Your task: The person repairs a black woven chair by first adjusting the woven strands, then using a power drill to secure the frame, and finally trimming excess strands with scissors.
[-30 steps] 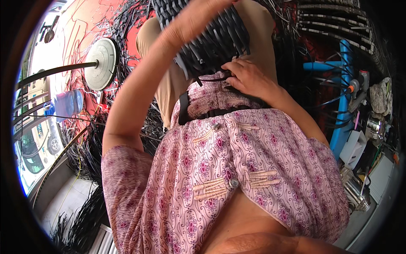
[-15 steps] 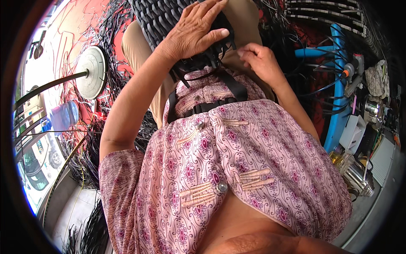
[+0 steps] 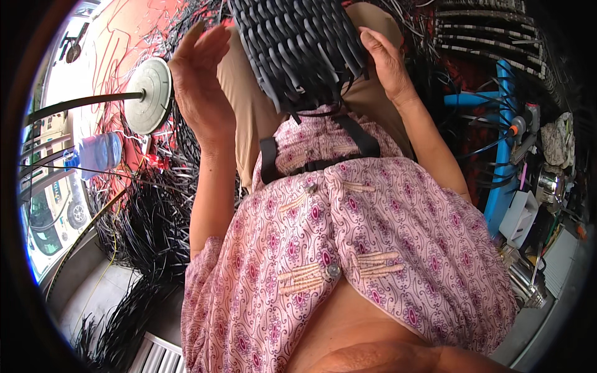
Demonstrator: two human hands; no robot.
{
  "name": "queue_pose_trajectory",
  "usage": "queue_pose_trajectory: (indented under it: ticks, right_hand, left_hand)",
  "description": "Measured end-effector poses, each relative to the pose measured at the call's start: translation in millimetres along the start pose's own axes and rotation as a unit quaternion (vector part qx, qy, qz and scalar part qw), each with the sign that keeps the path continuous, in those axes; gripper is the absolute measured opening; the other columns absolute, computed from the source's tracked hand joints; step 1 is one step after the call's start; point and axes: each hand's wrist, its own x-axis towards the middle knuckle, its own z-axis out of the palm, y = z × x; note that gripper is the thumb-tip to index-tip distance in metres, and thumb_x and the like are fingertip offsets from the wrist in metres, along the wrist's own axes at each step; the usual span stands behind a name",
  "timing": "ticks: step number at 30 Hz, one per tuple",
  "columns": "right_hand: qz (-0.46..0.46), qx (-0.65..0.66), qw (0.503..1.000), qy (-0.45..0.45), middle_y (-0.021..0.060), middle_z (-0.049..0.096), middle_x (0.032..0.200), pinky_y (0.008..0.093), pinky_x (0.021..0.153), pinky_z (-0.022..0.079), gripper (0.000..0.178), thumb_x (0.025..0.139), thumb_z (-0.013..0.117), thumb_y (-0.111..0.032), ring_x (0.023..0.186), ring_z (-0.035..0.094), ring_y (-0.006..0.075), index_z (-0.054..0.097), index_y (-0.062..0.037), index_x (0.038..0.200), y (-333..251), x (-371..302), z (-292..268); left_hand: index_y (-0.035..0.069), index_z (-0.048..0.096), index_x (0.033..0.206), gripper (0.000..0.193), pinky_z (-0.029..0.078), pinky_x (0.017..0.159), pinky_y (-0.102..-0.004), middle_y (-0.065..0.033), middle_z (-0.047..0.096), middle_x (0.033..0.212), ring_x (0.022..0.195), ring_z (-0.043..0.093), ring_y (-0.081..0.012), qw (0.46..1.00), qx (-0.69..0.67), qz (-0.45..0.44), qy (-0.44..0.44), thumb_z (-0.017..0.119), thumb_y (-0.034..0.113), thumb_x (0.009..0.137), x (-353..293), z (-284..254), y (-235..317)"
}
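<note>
Left hand (image 3: 202, 81) open, off black woven basket (image 3: 298, 46); right hand (image 3: 385, 59) grips its edge.

Lap (image 3: 249, 99) — black woven piece (image 3: 298, 50), floor — black strips (image 3: 149, 230)

You are sitting in a weaving workshop.
Black strips (image 3: 143, 230) are piling up around you, a half-woven basket (image 3: 298, 50) is lying on your lap, and tools (image 3: 528, 205) are crowding the bench on your right.

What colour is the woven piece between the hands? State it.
Black: the woven piece, made of flat strips, shows best in the head view.
</note>
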Motion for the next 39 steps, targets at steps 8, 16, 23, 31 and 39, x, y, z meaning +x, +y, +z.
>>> queue_pose_trajectory:
  ticks: [8, 16, 23, 31, 39]
  right_hand:
    - [0.051, 0.034, 0.995, -0.080, 0.0061, 0.064, 0.124, 0.0274, 0.105, 0.039, 0.055, 0.102, 0.056, -0.041, 0.117, 0.055, 0.0134, 0.056, 0.0031, 0.134, 4.0, 30.5, 11.6]
    - [0.023, 0.204, 0.979, -0.002, 0.0084, 0.067, 0.117, 0.0295, 0.098, 0.046, 0.049, 0.097, 0.055, -0.032, 0.108, 0.062, 0.0182, 0.057, 0.0017, 0.132, -17.3, 24.3, 41.7]
    - [0.012, 0.383, 0.915, -0.127, 0.0075, 0.072, 0.109, 0.0293, 0.089, 0.055, 0.037, 0.101, 0.046, -0.025, 0.093, 0.069, 0.0144, 0.062, 0.0015, 0.121, -87.5, 46.5, 44.9]
    - [0.045, 0.459, 0.876, -0.141, 0.0057, 0.073, 0.098, 0.0353, 0.084, 0.057, 0.037, 0.099, 0.054, -0.037, 0.087, 0.069, 0.0168, 0.066, -0.0040, 0.109, -161.0, 101.5, 45.1]
    - [0.114, 0.501, 0.835, -0.195, 0.0147, 0.070, 0.117, 0.0409, 0.095, 0.053, 0.071, 0.096, 0.053, -0.059, 0.104, 0.067, 0.0260, 0.057, 0.0027, 0.130, -165.1, 130.8, 18.0]
  left_hand:
    - [-0.005, 0.042, 0.143, 0.059, 0.033, 0.112, -0.0359, -0.0190, 0.050, 0.141, 0.130, 0.048, -0.0271, 0.972, 0.144, -0.176, 0.063, 0.045, 0.039, 0.104, -39.2, 2.6, -52.8]
    - [-0.005, 0.030, 0.151, 0.068, 0.025, 0.117, -0.0360, -0.0186, 0.036, 0.154, 0.142, 0.034, -0.0268, 0.987, -0.013, -0.120, 0.104, 0.044, 0.042, 0.104, -25.1, 29.5, -57.3]
    - [0.002, 0.043, 0.144, 0.063, 0.049, 0.100, -0.0371, -0.0125, 0.061, 0.131, 0.114, 0.063, -0.0229, 0.974, -0.182, -0.133, 0.035, 0.045, 0.050, 0.103, 27.5, 26.6, -6.4]
    - [-0.008, 0.046, 0.137, 0.070, 0.054, 0.093, -0.0438, -0.0282, 0.061, 0.123, 0.106, 0.065, -0.0330, 0.969, -0.119, -0.158, 0.146, 0.055, 0.050, 0.099, 132.7, 1.4, 31.4]
    - [-0.006, 0.050, 0.129, 0.052, 0.052, 0.097, -0.0435, -0.0234, 0.057, 0.123, 0.106, 0.061, -0.0317, 0.959, -0.173, -0.161, 0.159, 0.057, 0.038, 0.101, 157.8, 15.8, 29.0]
